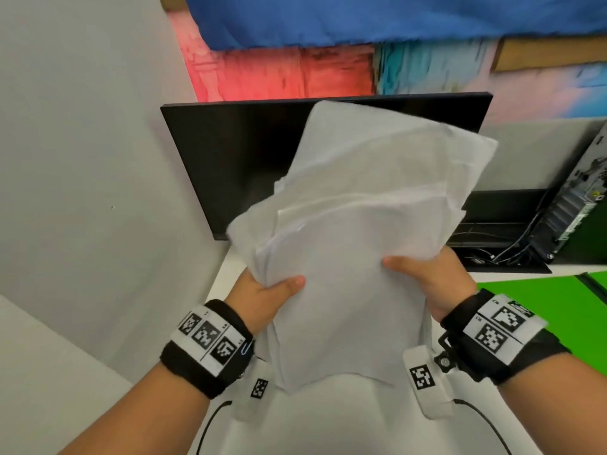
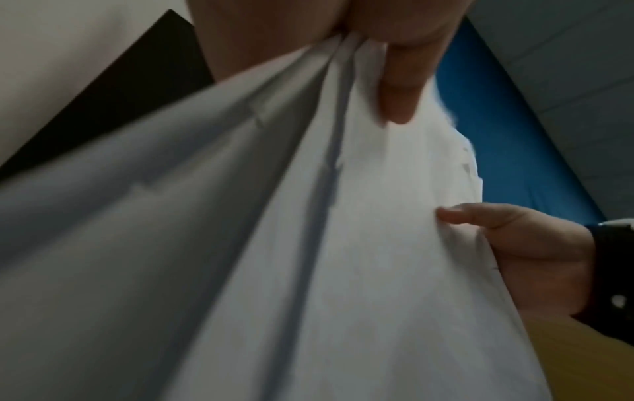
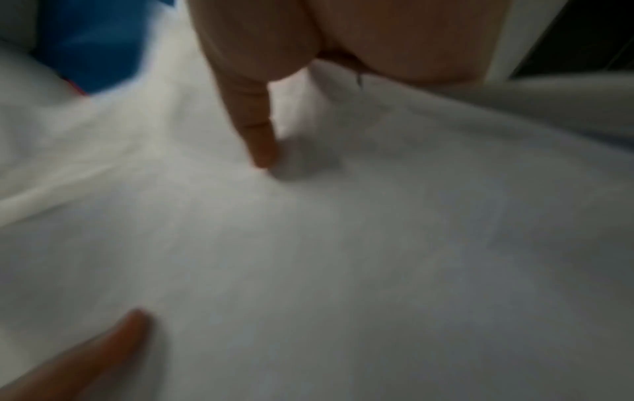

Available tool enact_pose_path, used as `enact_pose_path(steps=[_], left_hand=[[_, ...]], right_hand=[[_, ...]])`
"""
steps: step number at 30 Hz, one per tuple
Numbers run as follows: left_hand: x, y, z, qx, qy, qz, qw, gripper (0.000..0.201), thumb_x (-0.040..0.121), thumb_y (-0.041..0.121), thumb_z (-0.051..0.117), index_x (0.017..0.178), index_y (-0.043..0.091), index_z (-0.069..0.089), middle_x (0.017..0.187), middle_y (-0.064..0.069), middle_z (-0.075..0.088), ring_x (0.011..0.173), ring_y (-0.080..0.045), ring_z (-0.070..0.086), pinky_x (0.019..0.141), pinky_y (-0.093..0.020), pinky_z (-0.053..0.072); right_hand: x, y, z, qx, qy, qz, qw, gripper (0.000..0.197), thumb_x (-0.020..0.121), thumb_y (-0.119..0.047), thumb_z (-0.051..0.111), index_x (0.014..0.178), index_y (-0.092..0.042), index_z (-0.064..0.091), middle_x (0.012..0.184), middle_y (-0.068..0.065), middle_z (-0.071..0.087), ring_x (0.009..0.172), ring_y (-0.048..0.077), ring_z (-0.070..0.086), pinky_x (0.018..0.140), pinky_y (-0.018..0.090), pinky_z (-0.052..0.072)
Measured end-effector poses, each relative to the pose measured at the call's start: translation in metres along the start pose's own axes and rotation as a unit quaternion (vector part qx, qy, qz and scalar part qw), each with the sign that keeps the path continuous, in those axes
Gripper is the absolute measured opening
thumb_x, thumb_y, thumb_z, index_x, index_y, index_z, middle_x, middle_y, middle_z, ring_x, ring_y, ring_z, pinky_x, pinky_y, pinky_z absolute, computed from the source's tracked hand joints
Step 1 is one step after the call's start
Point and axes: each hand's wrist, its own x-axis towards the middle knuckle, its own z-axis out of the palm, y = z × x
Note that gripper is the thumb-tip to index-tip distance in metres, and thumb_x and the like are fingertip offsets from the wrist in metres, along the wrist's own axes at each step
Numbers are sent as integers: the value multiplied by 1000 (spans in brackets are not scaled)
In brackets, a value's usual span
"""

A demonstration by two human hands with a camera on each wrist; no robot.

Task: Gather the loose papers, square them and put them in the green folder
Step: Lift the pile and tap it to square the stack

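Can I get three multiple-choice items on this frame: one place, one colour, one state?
1. Where is the paper stack?
A. Flat on the desk
B. Held up in front of the black monitor
C. Inside the folder

2. What colour is the surface at the right edge, beyond the right hand?
A. Green
B. Yellow
C. Purple

3. What state are the sheets in?
A. Squared, edges flush
B. Uneven, edges and corners staggered
C. Rolled into a tube

Key: 1 B, the stack is off the desk and overlaps the monitor, with the left hand and right hand gripping its sides. 2 A, the green surface lies there. 3 B, offset sheet edges show along the top.
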Motion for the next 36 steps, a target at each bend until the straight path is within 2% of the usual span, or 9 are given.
enact_pose_path(steps=[2, 5, 7, 10, 13, 17, 24, 30, 36], left_hand=[[2, 8, 9, -9, 45, 1, 999, 22, 77, 23, 70, 88, 37, 56, 94, 9, 64, 95, -15, 62, 82, -27, 53], [0, 20, 16, -36, 73, 45, 996, 23, 84, 14, 62, 79, 36, 55, 82, 15, 62, 75, 4, 63, 59, -4, 48], [-1, 26, 18, -16, 81, 82, 993, 26, 79, 18, 69, 86, 39, 54, 88, 21, 61, 75, 18, 61, 60, 2, 44], [-2, 33, 15, -12, 98, 125, 987, 47, 59, 38, 74, 103, 37, 58, 103, 15, 65, 95, 9, 63, 76, -7, 50], [-2, 48, 7, -28, 99, 171, 980, 64, 57, 35, 72, 118, 27, 53, 114, 3, 63, 104, -10, 63, 84, -28, 55], [9, 73, -3, -59, 102, 189, 975, 36, 62, 29, 72, 91, 47, 61, 92, 19, 67, 89, -8, 67, 72, -25, 57], [27, 83, -2, -123, 148, 112, 975, 26, 77, 12, 59, 58, 29, 62, 71, 7, 63, 65, -10, 63, 56, -27, 52], [27, 94, -11, -111, 113, 163, 974, 24, 79, -1, 55, 78, 22, 60, 69, 16, 70, 70, 1, 65, 66, -18, 52], [33, 110, -8, -39, 104, 234, 966, 24, 84, -2, 58, 79, 21, 60, 65, 21, 70, 67, 6, 65, 65, -9, 50]], right_hand=[[-5, -6, 10, -25, 70, -32, 997, 44, 71, -3, 73, 114, -9, 61, 101, 8, 69, 87, 18, 67, 76, 33, 56], [-15, -15, 18, -41, 89, -98, 990, 33, 80, -4, 66, 112, -9, 61, 94, -1, 67, 72, -2, 66, 58, 10, 50], [-19, -16, 23, -64, 92, -142, 983, 43, 78, -12, 70, 119, -8, 57, 105, 5, 68, 87, 4, 67, 68, 13, 53], [-19, -9, 16, -81, 89, -146, 982, 63, 68, -23, 73, 126, -11, 52, 113, 8, 66, 101, 18, 66, 80, 26, 56], [-18, -3, 5, -85, 80, -136, 984, 53, 74, -10, 73, 124, -12, 54, 113, 8, 66, 104, 21, 65, 83, 29, 55], [-15, -7, -4, -69, 29, -138, 988, 63, 62, -25, 83, 118, -12, 60, 111, 8, 69, 102, 22, 66, 82, 33, 55], [-7, -10, -14, -44, -23, -104, 993, 91, 41, -42, 89, 120, -9, 58, 110, 6, 71, 100, 20, 68, 77, 29, 55], [-9, 6, -13, -53, 22, -64, 996, 27, 71, -9, 72, 94, -20, 69, 85, -8, 76, 79, 10, 71, 69, 26, 53], [-15, 0, -7, -56, -7, -85, 995, 41, 61, -6, 73, 98, -21, 66, 88, -8, 76, 83, 11, 71, 66, 20, 54]])
